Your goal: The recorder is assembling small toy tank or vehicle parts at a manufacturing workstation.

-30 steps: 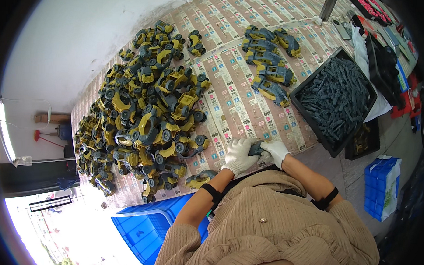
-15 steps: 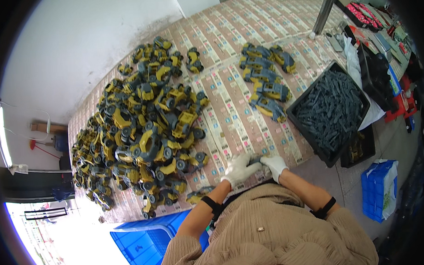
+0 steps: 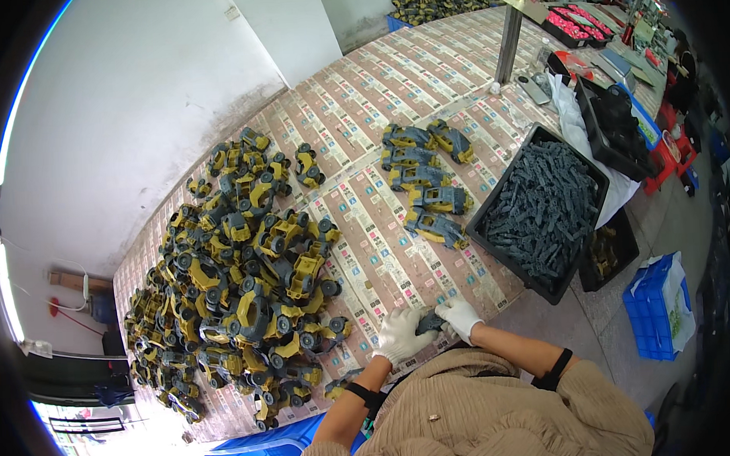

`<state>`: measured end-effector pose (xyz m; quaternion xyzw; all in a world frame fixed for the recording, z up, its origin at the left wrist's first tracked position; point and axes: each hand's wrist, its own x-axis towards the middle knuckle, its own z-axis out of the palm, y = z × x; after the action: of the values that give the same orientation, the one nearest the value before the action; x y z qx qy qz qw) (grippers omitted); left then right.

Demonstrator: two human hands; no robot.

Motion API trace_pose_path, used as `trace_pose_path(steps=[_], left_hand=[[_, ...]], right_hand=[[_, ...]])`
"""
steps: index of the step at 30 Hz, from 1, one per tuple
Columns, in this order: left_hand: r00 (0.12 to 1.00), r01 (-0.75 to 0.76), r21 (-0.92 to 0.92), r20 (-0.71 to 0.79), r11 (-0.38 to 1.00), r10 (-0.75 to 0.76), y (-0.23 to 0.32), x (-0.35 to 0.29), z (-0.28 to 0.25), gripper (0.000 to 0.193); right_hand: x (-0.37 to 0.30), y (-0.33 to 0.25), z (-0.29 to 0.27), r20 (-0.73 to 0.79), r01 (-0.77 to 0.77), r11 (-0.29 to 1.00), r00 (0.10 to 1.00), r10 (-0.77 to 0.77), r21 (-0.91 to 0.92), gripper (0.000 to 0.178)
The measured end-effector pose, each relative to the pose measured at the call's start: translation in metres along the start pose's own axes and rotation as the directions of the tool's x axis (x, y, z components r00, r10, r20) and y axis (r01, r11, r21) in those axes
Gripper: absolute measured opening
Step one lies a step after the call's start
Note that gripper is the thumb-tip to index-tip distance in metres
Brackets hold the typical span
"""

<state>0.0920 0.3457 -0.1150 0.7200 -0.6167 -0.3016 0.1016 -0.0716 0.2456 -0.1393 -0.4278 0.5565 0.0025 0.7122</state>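
Both of my hands wear white gloves and meet at the table's near edge. Between them is a small dark grey plastic part (image 3: 429, 321), partly hidden by the fingers. My left hand (image 3: 401, 336) is closed around its left side, while my right hand (image 3: 460, 316) pinches its right end. Left of my hands lies a large heap of yellow and grey toy cars (image 3: 246, 280). Farther up the table, several toy cars (image 3: 428, 198) stand in a loose column. A single toy car (image 3: 308, 166) sits apart beside the heap.
Right of my hands, a black crate (image 3: 507, 265) of dark grey plastic parts overhangs the table edge. Another black crate (image 3: 612, 280) sits lower beside it. A blue basket (image 3: 649, 314) stands on the floor at right. A metal post (image 3: 510, 46) rises from the table's far side.
My view has tilted upward, so the table appears lower and more of the far room shows. My hands stay together at the table edge, and the grey part between them shows more clearly.
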Motion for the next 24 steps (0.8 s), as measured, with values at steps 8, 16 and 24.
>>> trace_pose_path(steps=[8, 16, 24], left_hand=[[0.998, 0.032, -0.104, -0.057, 0.994, -0.038, -0.001, -0.002, 0.003, 0.056], [0.912, -0.287, -0.056, -0.320, 0.956, 0.255, 0.014, -0.012, -0.003, 0.032], [0.921, -0.276, 0.057, -0.270, 0.960, 0.281, 0.014, -0.020, -0.001, 0.034]], right_hand=[[-0.018, 0.010, -0.020, 0.214, 0.205, 0.970, 0.961, -0.174, -0.131, 0.026], [-0.039, -0.014, -0.003, 0.171, 0.011, 1.000, 0.985, -0.008, -0.017, 0.026], [-0.044, -0.009, -0.021, 0.439, 0.619, 0.392, 0.773, -0.457, -0.681, 0.021]])
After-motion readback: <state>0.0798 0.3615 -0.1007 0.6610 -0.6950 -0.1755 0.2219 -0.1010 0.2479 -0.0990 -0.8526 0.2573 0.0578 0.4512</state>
